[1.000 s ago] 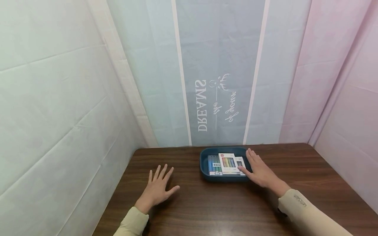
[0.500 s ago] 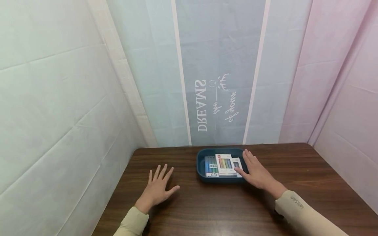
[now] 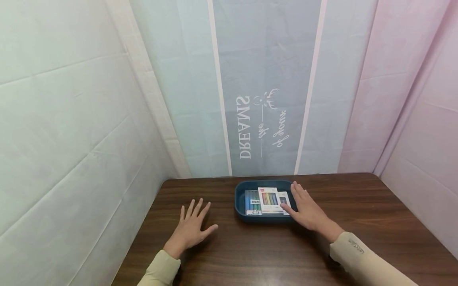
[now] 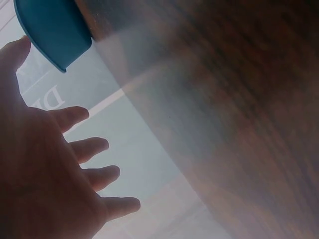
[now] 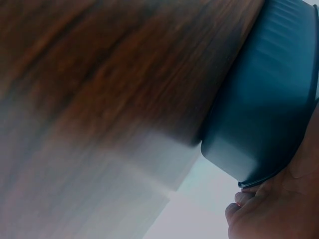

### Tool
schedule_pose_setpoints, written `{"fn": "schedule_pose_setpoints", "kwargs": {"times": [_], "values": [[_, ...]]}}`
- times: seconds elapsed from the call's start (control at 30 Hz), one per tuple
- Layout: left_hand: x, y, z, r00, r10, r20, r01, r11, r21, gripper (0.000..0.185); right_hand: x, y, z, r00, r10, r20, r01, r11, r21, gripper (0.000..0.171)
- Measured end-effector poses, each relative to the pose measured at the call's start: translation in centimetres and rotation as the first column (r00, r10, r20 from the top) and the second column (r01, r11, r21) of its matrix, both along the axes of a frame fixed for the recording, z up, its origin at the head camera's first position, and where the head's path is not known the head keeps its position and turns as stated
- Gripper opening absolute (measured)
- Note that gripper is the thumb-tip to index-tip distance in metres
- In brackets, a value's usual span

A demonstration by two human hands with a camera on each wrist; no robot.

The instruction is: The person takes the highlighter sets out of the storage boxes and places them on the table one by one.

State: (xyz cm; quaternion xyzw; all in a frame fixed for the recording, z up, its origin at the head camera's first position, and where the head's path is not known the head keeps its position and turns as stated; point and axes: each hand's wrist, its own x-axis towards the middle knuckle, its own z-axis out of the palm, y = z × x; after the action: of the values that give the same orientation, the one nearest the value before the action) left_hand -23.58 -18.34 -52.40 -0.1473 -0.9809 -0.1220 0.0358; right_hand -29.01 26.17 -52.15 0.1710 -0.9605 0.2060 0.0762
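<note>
The right hand (image 3: 308, 209) lay with straight fingers against the right side of a dark blue tray (image 3: 240, 206), its thumb reaching over the rim to the small white box (image 3: 284, 197) at the tray's right end; nothing was gripped. From the right wrist view the fingertips (image 5: 244, 200) showed just under the tray's edge, pressed to its outer wall. The left hand (image 3: 192, 227) rested flat on the worktop (image 3: 250, 254), fingers spread and holding nothing, well apart from the tray and to its left. The tray sat on the far middle part of the dark wooden worktop, close to the hanging cloth. Inside it, side by side, lay a blue pack (image 3: 252, 201) on the left, a white box of coloured pens (image 3: 268, 200) in the middle, and the small white box on the right. Both arms wore beige sleeves (image 3: 361, 264). Behind the worktop hung a grey-blue cloth printed with mirrored lettering (image 3: 261, 123), with pale green sheeting on the left and pink on the right.
</note>
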Motion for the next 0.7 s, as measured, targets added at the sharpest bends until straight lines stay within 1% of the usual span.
{"fn": "schedule_pose_setpoints", "kwargs": {"times": [0.43,0.7], "values": [[0.1,0.0,-0.3,1.000,-0.007,-0.003,0.007,1.000,0.004,0.088,0.6,-1.1,0.1,1.000,0.008,-0.030,-0.008,1.000,0.000,0.101],[0.2,0.2,-0.2,1.000,-0.002,-0.001,0.002,1.000,-0.004,0.088,0.8,-1.7,-0.1,1.000,-0.003,-0.023,0.003,1.000,-0.004,0.103]]}}
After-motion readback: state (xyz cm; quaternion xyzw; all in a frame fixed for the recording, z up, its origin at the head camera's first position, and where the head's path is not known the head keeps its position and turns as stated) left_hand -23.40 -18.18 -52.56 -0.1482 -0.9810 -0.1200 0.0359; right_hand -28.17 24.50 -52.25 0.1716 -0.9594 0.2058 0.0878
